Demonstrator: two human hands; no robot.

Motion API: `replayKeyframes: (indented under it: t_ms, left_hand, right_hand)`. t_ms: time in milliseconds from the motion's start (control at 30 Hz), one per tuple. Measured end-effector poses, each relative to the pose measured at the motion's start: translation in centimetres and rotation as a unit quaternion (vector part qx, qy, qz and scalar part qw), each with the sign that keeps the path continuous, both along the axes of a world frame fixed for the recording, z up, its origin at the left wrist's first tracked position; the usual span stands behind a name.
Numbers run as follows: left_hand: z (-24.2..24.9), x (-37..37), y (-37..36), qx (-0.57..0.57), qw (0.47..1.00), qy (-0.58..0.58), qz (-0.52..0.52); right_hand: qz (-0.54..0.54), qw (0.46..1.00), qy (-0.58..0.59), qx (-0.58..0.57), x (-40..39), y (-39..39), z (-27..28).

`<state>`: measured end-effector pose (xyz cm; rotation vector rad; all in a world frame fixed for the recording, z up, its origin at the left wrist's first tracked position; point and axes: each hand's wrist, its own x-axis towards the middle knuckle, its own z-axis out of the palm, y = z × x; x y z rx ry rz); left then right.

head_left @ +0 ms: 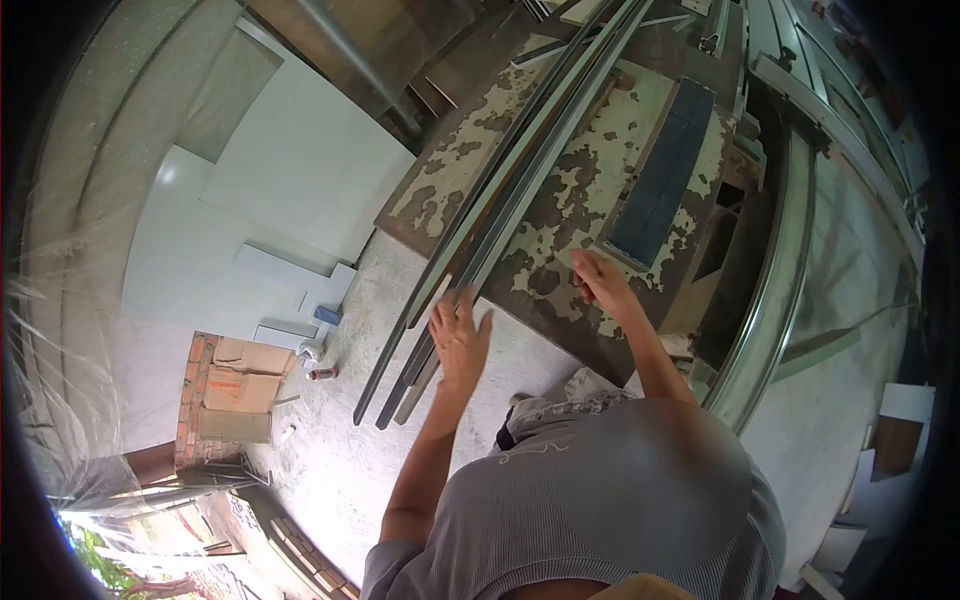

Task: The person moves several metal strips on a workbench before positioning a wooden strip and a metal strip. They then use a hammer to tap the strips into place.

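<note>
A bundle of long, thin grey metal strips (500, 200) lies across a worn workbench (560, 230) whose pale paint is flaking off dark wood. The strips run diagonally, from the far edge at upper right down past the bench's near-left edge, their ends hanging free over the concrete floor (350, 450). The left hand (460, 340) rests on the overhanging ends, fingers spread flat. The right hand (602, 280) lies on the bench near its near edge, fingers loosely curled, just beside a dark blue board (660, 170).
</note>
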<state>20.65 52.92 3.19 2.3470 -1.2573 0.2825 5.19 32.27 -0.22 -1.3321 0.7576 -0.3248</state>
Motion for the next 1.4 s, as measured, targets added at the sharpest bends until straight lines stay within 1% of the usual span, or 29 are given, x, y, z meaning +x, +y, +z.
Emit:
replayKeyframes:
  t_ms: [67,133,167,233,267,367,467,500,567,600,667,733,767,833,900,933,967,1067,1100,1133,1167,1233,1267,1300,1367,1400]
  left_hand:
    - [-1.1,-0.7,0.5,0.017,1.0,0.016,-0.006]
    - [-1.8,-0.8,0.4,0.035,0.999,0.004,0.027]
    - [-2.2,-0.5,0.3,0.035,0.999,0.006,0.026]
    - [-2.5,0.4,0.1,0.06,0.996,-0.006,0.062]
    - [-2.7,0.7,-0.2,0.06,0.995,-0.029,0.08]
    - [-3.2,1.9,-0.4,0.071,0.994,-0.049,0.062]
    - [-2.1,1.5,-0.8,0.042,0.996,-0.049,0.058]
    - [-1.8,1.5,-0.7,0.043,0.996,-0.051,0.057]
    - [-1.0,1.6,-0.4,-0.012,1.0,-0.019,0.011]
    - [-0.5,1.2,-0.5,-0.013,1.0,-0.021,0.01]
    - [1.1,0.0,-0.3,0.034,0.994,0.104,0.022]
    - [3.3,-1.6,0.5,0.043,0.993,0.107,0.018]
    - [4.1,-2.4,1.2,0.054,0.992,0.112,0.017]
    - [4.9,-3.6,3.6,0.048,0.988,0.144,0.025]
    - [6.0,-4.4,6.7,0.059,0.976,0.199,0.059]
    - [6.4,-4.7,8.3,0.06,0.974,0.206,0.071]
    - [6.5,-5.0,10.1,0.06,0.971,0.214,0.084]
    - [5.6,-5.8,15.4,0.036,0.975,0.207,0.076]
    - [5.8,-5.9,16.4,0.037,0.974,0.209,0.077]
    - [6.2,-6.4,17.4,0.054,0.962,0.248,0.102]
    - [6.5,-6.8,18.4,0.071,0.947,0.287,0.127]
    - [6.5,-6.9,20.1,0.072,0.946,0.291,0.126]
    - [6.1,-6.7,21.0,0.053,0.948,0.295,0.106]
    - [5.7,-6.4,21.8,0.034,0.95,0.298,0.085]
    - [5.7,-5.7,23.1,0.039,0.947,0.311,0.076]
    - [5.9,-5.4,23.3,0.04,0.941,0.331,0.064]
  right_hand:
    - [-0.003,1.0,-0.004,0.014,-1.2,0.3,0.4]
    - [-0.004,0.999,-0.017,0.043,-2.4,0.3,0.6]
    - [-0.006,0.999,-0.016,0.042,-2.7,0.2,0.8]
    - [-0.02,0.996,-0.017,0.083,-3.2,0.2,1.0]
    - [-0.021,0.996,-0.018,0.084,-3.1,0.1,0.8]
    - [-0.026,0.993,-0.037,0.106,-2.6,-0.3,0.3]
    - [-0.006,0.995,-0.046,0.094,-1.5,-0.2,0.6]
    - [0.004,0.992,-0.048,0.113,-1.2,-0.3,0.8]
    - [0.012,0.99,-0.052,0.131,-0.4,-0.7,0.9]
    - [-0.005,0.988,-0.06,0.146,0.2,-1.1,0.6]
    - [-0.024,0.984,-0.069,0.16,1.4,-2.4,0.0]
    - [-0.1,0.96,-0.144,0.219,2.8,-4.7,0.0]
    - [-0.103,0.96,-0.146,0.216,3.1,-5.9,0.0]
    - [-0.171,0.935,-0.197,0.241,3.7,-7.7,0.2]
    - [-0.182,0.928,-0.207,0.25,4.0,-8.6,0.8]
    - [-0.189,0.922,-0.216,0.261,4.1,-8.7,1.1]
    - [-0.189,0.922,-0.216,0.261,4.3,-8.2,1.3]
    - [-0.192,0.914,-0.211,0.289,5.4,-5.9,1.5]
    - [-0.163,0.914,-0.217,0.303,5.8,-4.9,1.1]
    - [-0.132,0.912,-0.222,0.318,6.1,-3.8,0.7]
    - [-0.131,0.912,-0.219,0.32,6.4,-2.6,0.3]
    - [-0.15,0.894,-0.223,0.36,6.7,0.6,1.1]
    - [-0.174,0.888,-0.204,0.373,6.9,2.3,1.6]
    - [-0.173,0.888,-0.205,0.373,6.8,3.9,1.9]
    - [-0.147,0.891,-0.235,0.36,6.3,7.0,1.8]
    - [-0.116,0.886,-0.263,0.365,5.8,8.5,1.3]
